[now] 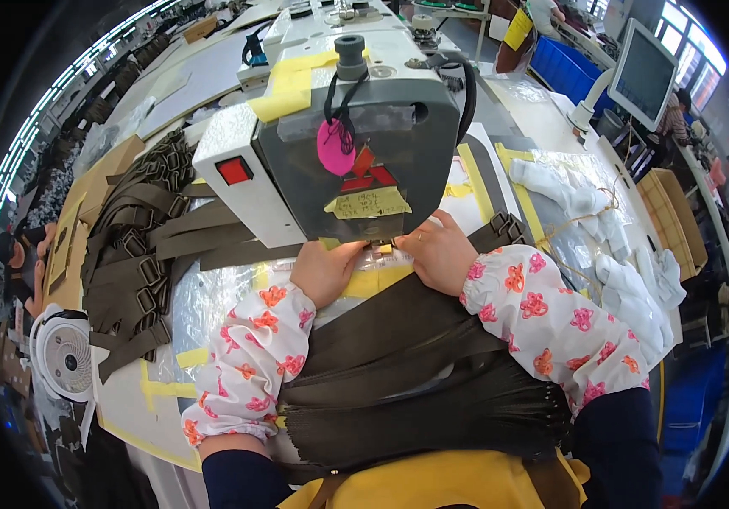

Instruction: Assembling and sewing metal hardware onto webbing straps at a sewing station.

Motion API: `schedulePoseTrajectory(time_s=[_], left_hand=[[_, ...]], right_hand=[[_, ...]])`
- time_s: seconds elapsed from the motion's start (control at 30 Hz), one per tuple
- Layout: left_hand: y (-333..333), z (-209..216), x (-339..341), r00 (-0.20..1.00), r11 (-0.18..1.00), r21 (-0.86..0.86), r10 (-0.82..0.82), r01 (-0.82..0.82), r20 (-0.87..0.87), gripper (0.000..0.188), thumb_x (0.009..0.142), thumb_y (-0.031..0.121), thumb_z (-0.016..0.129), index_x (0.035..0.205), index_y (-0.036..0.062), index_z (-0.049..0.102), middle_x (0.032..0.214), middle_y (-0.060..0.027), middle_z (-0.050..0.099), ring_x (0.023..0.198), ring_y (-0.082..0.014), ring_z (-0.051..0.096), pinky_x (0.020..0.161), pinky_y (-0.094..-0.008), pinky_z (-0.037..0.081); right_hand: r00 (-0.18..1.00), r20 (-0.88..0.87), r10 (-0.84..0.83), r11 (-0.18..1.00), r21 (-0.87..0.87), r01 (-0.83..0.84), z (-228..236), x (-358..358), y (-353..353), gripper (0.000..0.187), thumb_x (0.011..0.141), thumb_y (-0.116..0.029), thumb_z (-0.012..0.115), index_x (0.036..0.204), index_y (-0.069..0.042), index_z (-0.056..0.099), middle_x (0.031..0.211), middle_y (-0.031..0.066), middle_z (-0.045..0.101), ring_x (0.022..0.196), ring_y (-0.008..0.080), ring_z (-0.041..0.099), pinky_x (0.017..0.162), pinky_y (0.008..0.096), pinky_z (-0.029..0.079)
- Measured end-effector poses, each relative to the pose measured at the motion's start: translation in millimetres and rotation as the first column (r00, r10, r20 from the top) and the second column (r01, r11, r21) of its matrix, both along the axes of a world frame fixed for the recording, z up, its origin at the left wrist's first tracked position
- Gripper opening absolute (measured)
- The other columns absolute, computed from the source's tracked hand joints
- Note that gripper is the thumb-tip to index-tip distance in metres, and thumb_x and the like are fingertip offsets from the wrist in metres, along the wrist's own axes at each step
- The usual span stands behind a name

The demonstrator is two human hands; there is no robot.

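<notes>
My left hand (327,271) is at the left of the needle area of a grey and white sewing machine (351,127), its fingers closed and partly hidden under the machine head. An olive webbing strap (241,242) runs in from the left and meets these fingers. Opposite, my right hand (441,253) pinches with thumb and forefinger close to the needle; what lies between them is too small to make out. Metal buckles on webbing (507,226) lie just beyond my right wrist. Below both hands, a stack of dark olive straps (415,373) spreads across my lap and the table edge.
A heap of webbing straps with buckles (139,263) lies to the left, by a small white fan (67,356). White gloves (627,288) and string lie to the right. Behind them stand a monitor (646,72) and a blue bin (566,66). Other people are farther off.
</notes>
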State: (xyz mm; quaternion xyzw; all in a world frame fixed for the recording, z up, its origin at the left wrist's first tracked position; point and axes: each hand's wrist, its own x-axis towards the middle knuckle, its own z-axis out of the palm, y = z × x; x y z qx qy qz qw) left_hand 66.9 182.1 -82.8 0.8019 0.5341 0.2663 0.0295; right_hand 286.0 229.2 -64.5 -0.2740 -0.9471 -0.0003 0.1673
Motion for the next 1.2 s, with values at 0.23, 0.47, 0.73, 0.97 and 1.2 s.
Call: schedulePoseTrajectory(time_s=[0.23, 0.47, 0.73, 0.97, 1.2], left_hand=[[-9.9, 10.5, 8.3, 0.997, 1.000, 0.002, -0.017, 0.017, -0.070, 0.024, 0.080, 0.015, 0.053, 0.103, 0.0123, 0.060, 0.079, -0.0076, 0.063, 0.071, -0.0270, 0.060, 0.066, -0.0374, 0.045], [-23.1, 19.6, 8.4, 0.901, 0.936, 0.115, -0.280, 0.333, -0.331, 0.031, 0.078, 0.013, 0.052, 0.109, 0.0118, 0.055, 0.124, -0.0029, 0.048, 0.113, -0.0195, 0.046, 0.092, -0.0356, 0.039], [-18.8, 7.4, 3.6, 0.946, 0.956, 0.097, -0.255, 0.278, -0.201, 0.029, 0.072, 0.007, 0.059, 0.101, 0.0108, 0.058, 0.110, 0.0003, 0.059, 0.106, -0.0193, 0.053, 0.081, -0.0318, 0.045], [-14.0, 10.0, 6.4, 0.956, 0.958, 0.122, -0.238, 0.260, -0.171, 0.027, 0.070, 0.006, 0.061, 0.096, 0.0134, 0.061, 0.105, 0.0015, 0.062, 0.103, -0.0160, 0.055, 0.068, -0.0291, 0.045], [-7.1, 5.8, 2.0, 0.976, 0.968, 0.131, -0.207, 0.213, -0.061, 0.020, 0.071, 0.005, 0.061, 0.090, 0.0121, 0.063, 0.099, -0.0022, 0.063, 0.080, -0.0225, 0.062, 0.060, -0.0305, 0.050]], right_hand=[[1.000, 0.010, 0.012, 1.000, -0.024, -0.011, 3.3, 2.6, -4.6, 0.027, 0.068, -0.007, 0.057, 0.095, -0.005, 0.060, 0.110, 0.0075, 0.058, 0.104, 0.0193, 0.052, 0.096, 0.0414, 0.031], [0.994, 0.051, 0.097, 0.995, 0.019, -0.098, 7.2, 3.3, -24.7, 0.033, 0.065, -0.005, 0.059, 0.097, -0.003, 0.061, 0.107, 0.0088, 0.060, 0.103, 0.0195, 0.052, 0.095, 0.0423, 0.034], [0.994, 0.059, 0.096, 0.991, 0.085, -0.101, 6.3, -0.7, -25.9, 0.027, 0.067, -0.008, 0.059, 0.094, -0.004, 0.061, 0.107, 0.0081, 0.060, 0.100, 0.0188, 0.053, 0.096, 0.0414, 0.033], [0.991, 0.114, 0.068, 0.992, 0.099, -0.079, 6.6, 0.2, -19.1, 0.022, 0.070, -0.012, 0.059, 0.091, -0.006, 0.061, 0.108, 0.0069, 0.060, 0.099, 0.0181, 0.054, 0.098, 0.0408, 0.031], [0.995, 0.034, 0.094, 0.991, 0.091, -0.097, 5.2, -0.2, -12.5, 0.029, 0.064, -0.004, 0.058, 0.093, -0.004, 0.061, 0.108, 0.0081, 0.060, 0.099, 0.0181, 0.054, 0.086, 0.0415, 0.038]])
